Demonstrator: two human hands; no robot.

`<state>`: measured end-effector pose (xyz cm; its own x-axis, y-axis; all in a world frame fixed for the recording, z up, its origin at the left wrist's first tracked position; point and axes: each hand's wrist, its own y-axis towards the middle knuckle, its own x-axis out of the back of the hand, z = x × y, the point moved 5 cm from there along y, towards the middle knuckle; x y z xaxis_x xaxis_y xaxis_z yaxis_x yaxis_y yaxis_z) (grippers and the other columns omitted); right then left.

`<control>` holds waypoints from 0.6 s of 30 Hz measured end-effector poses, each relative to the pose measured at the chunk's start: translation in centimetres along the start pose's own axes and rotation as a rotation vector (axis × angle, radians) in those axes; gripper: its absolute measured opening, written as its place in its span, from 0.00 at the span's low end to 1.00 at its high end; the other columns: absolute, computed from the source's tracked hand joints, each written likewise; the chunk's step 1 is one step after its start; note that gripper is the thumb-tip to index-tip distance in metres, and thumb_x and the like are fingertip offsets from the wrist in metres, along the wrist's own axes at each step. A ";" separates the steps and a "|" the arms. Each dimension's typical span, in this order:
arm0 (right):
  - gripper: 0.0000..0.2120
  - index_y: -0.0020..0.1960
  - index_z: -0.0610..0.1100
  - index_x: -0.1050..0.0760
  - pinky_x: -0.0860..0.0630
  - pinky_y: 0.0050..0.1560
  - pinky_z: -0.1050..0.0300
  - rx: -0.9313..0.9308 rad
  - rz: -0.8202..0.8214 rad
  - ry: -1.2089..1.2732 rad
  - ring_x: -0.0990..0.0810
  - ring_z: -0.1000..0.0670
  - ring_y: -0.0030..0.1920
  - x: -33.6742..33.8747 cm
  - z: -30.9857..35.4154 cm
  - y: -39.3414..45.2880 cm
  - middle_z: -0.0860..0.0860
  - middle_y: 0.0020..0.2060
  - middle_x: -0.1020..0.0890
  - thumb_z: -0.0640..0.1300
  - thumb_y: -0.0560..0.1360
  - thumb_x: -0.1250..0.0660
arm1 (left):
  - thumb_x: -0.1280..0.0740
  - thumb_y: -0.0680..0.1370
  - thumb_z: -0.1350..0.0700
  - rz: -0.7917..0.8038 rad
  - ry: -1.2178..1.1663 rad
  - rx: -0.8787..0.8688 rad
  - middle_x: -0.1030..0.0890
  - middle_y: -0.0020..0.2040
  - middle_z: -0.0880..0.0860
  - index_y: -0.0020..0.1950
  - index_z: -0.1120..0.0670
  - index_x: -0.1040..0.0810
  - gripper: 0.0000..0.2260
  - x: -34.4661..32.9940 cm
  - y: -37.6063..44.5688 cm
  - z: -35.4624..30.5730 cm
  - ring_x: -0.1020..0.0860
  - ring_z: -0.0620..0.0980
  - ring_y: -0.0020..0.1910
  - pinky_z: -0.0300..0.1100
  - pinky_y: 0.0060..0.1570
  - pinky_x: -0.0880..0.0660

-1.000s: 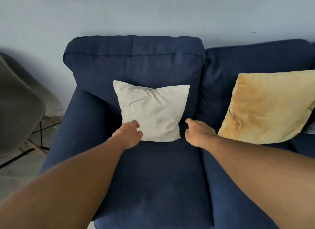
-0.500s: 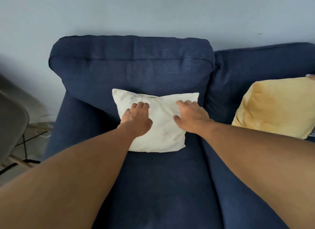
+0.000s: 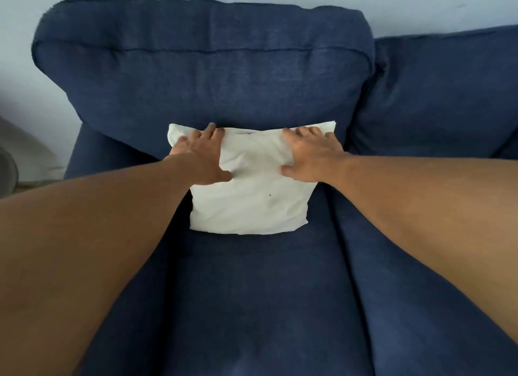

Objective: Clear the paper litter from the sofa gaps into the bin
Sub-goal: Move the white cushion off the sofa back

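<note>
As L+R hands (image 3: pixel 200 158) press cushion (image 3: pixel 252 207), on sofa (image 3: pixel 252 305)

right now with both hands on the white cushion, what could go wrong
1. The white cushion hides the gap under the back cushion; dragging it could push any hidden paper deeper.
2. The left hand and right hand lie only on its top part, so it may flop or slip when lifted.
</note>
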<state>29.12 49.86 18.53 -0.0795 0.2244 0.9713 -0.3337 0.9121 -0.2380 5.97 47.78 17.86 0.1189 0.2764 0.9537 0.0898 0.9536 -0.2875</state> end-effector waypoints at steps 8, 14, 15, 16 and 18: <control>0.46 0.81 0.52 0.47 0.47 0.69 0.30 0.039 -0.038 -0.121 0.30 0.44 0.67 -4.0 0.7 -2.4 0.50 0.68 0.28 0.70 0.71 0.35 | 0.36 0.60 0.23 0.241 0.055 0.043 0.23 0.60 0.46 0.72 0.43 0.38 0.46 -2.0 -1.5 -0.9 0.29 0.54 0.62 0.59 0.57 0.32; 0.46 0.78 0.51 0.37 0.41 0.64 0.35 0.115 -0.221 -0.189 0.27 0.44 0.57 -5.5 2.4 -5.9 0.50 0.57 0.23 0.72 0.68 0.33 | 0.34 0.56 0.25 0.371 -0.100 0.072 0.35 0.68 0.48 0.76 0.45 0.43 0.52 -5.7 -4.9 -2.0 0.26 0.59 0.62 0.59 0.57 0.26; 0.45 0.77 0.50 0.35 0.39 0.63 0.35 0.143 -0.253 -0.188 0.27 0.44 0.55 -6.0 2.9 -7.1 0.49 0.55 0.22 0.72 0.67 0.32 | 0.34 0.56 0.25 0.410 -0.106 0.074 0.37 0.68 0.48 0.76 0.45 0.46 0.53 -7.0 -5.9 -2.3 0.26 0.59 0.62 0.59 0.57 0.26; 0.44 0.75 0.49 0.32 0.38 0.62 0.35 0.175 -0.280 -0.171 0.27 0.43 0.53 -6.7 3.2 -8.3 0.48 0.54 0.23 0.71 0.66 0.30 | 0.33 0.57 0.26 0.437 -0.106 0.067 0.38 0.68 0.49 0.77 0.45 0.47 0.54 -8.3 -7.1 -2.6 0.26 0.60 0.62 0.58 0.56 0.26; 0.43 0.72 0.48 0.30 0.37 0.61 0.33 0.227 -0.291 -0.123 0.28 0.42 0.50 -8.5 3.8 -11.1 0.47 0.52 0.24 0.70 0.66 0.28 | 0.32 0.58 0.27 0.447 -0.116 0.039 0.38 0.66 0.49 0.76 0.46 0.49 0.53 -10.9 -9.3 -3.1 0.24 0.59 0.57 0.54 0.50 0.25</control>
<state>29.94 36.58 12.97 -0.0584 -0.0885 0.9944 -0.5570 0.8295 0.0411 6.91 35.57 9.89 0.0253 0.6710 0.7410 0.0170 0.7409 -0.6714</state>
